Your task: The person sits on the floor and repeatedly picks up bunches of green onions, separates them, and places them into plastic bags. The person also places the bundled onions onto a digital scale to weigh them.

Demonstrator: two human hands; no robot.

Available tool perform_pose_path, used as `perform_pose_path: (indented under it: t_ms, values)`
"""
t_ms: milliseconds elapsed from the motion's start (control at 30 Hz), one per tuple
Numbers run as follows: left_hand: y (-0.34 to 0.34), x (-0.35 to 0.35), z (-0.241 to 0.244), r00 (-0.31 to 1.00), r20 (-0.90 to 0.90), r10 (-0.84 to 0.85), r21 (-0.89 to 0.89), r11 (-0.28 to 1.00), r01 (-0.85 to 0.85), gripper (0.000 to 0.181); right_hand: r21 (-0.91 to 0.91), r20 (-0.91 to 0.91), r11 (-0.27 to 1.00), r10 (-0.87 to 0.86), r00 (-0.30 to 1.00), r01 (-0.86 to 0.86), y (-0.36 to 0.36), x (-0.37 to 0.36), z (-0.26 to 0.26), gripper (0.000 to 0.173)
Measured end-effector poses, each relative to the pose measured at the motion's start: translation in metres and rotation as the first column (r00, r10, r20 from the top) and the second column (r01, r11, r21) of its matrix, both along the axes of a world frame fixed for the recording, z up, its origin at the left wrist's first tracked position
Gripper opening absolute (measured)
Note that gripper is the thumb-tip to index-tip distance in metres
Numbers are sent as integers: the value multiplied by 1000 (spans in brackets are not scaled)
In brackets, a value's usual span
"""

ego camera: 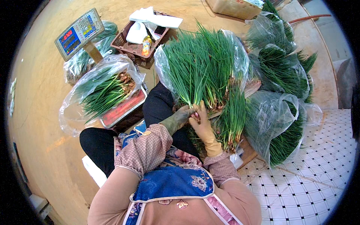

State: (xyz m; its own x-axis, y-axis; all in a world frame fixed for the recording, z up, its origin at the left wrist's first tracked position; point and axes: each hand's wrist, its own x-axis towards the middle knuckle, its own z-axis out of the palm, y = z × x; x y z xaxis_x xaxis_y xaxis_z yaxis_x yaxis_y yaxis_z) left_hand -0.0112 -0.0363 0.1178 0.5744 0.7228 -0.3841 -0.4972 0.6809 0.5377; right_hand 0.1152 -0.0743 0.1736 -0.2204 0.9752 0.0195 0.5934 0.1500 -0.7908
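Note:
My left hand (177,118), in a grey-green glove, is closed round the white lower stems of a bunch of green onions (188,84). Its leaves point away from me. My right hand (204,126), in a yellowish rubber glove, touches the root end of the same bunch, its fingers around the reddish bulbs (196,114). Beyond my hands, a large heap of green onions (215,56) rests in an open clear plastic bag (240,60). Another pile of green onions (233,118) lies to the right of my right hand, roots towards me.
At left, a digital scale's display (80,34) stands over its red platform (123,108), which bears a clear bag of green onions (108,95). A brown plastic crate (132,50) holds white bags and a yellow bottle (146,45). Several bagged bunches (277,123) line the right side.

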Motion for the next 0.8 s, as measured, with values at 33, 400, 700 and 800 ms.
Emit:
perform_pose_path:
  t_ms: [33, 400, 700, 800]
  values:
    - [0, 0, -1, 999, -50, 2, 20, 1000, -1, 30, 60, -13, 998, 1, 1000, 0, 1, 3, 2, 61]
    - [-1, 1, -10, 981, -94, 173, 117, 980, -161, 29, -252, 57, 916, -308, 950, 312, 38, 31, -14, 27]
    - [-3, 3, -17, 901, -400, 168, 269, 961, -60, 34, -412, -344, 897, -316, 884, 160, 34, 16, 33, 19]
    - [-3, 4, -21, 892, -396, 217, 348, 935, -72, 38, -451, -220, 884, -240, 945, 120, 43, 6, 9, 27]
